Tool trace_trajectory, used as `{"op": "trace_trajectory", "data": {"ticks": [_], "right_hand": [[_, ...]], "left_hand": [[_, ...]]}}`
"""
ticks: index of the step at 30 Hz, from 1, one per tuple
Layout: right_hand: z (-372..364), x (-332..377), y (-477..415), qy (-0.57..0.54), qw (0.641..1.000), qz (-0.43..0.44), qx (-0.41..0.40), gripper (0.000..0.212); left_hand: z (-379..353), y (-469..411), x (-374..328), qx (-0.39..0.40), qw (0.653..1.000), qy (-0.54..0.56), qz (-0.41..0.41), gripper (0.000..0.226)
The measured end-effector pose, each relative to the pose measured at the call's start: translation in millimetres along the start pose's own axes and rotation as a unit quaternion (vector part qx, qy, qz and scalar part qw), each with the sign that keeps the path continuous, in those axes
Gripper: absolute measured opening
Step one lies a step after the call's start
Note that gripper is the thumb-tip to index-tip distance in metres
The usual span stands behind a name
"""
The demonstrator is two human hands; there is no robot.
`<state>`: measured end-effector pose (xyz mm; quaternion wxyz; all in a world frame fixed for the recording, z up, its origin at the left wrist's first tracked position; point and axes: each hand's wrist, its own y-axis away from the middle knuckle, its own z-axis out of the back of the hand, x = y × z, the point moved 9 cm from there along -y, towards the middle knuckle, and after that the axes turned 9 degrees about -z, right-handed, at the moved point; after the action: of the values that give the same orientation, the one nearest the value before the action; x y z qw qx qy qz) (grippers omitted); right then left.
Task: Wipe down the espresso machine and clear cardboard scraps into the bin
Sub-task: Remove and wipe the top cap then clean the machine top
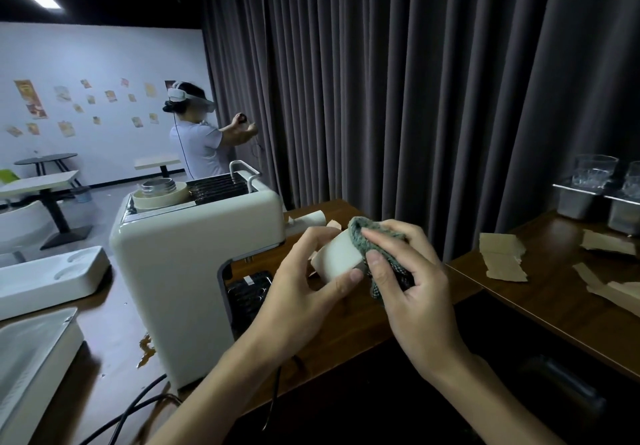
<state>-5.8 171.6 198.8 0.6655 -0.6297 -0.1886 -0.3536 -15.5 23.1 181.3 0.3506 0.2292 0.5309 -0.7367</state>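
Note:
The cream espresso machine [180, 257] stands on the wooden counter [349, 327], its black drip grille [247, 292] facing right. In front of it my left hand [301, 292] holds a small cream-white part [337, 256]. My right hand [412, 282] presses a grey-green knitted cloth [375, 236] against that part. Cardboard scraps lie behind my hands [310, 220] and on the right-hand counter [502, 254], [607, 242], [613, 292]. No bin can be made out for certain.
A white moulded tray [52, 278] and a metal-lined tray [31, 351] sit left of the machine. Black cables [138, 406] trail at its base. Glasses in steel tubs [588, 185] stand far right. Dark curtains hang behind. A person with a headset [201, 133] stands at the back left.

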Motion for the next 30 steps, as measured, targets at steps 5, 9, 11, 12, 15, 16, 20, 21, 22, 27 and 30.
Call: {"op": "trace_trajectory", "data": {"ticks": [5,9,11,12,15,16,20,21,22,27,30], "right_hand": [[6,-15,-9,-0.009,0.999,-0.042,0.005,0.027],[17,-31,-18,-0.046,0.994,-0.097,0.008,0.029],[19,-30,-15,-0.055,0.994,-0.089,0.005,0.028],[20,-27,-12,-0.053,0.996,-0.077,0.0,0.028],[27,-19,-7,-0.032,0.999,-0.035,-0.027,0.028],[28,-16,-6,-0.024,0.999,-0.021,-0.031,0.028],[30,-14,-7,-0.026,1.0,-0.008,-0.011,0.029],[31,-19,-11,-0.04,0.999,-0.031,-0.008,0.029],[33,-26,-15,-0.058,0.996,-0.06,-0.004,0.028],[37,-33,-19,-0.119,0.988,-0.1,0.0,0.025],[33,-20,-14,-0.104,0.993,-0.062,-0.01,0.025]], "left_hand": [[-4,-1,5,0.004,1.0,0.008,0.01,0.048],[-15,-3,3,0.028,0.999,0.036,0.019,0.045],[-20,-8,0,0.046,0.999,0.013,0.015,0.05],[-22,-10,0,0.056,0.998,-0.012,0.012,0.053],[-28,-16,-5,0.073,0.995,-0.069,0.016,0.055],[-30,-17,-8,0.071,0.994,-0.087,0.015,0.054],[-33,-16,-22,0.026,0.997,-0.074,-0.009,0.055],[-32,-15,-21,0.011,0.998,-0.055,-0.005,0.056],[-31,-14,-20,0.002,0.999,-0.037,0.0,0.054],[-32,-12,-15,-0.004,1.0,-0.013,0.016,0.046],[-26,-15,-13,-0.023,1.0,-0.018,0.009,0.051]]}}
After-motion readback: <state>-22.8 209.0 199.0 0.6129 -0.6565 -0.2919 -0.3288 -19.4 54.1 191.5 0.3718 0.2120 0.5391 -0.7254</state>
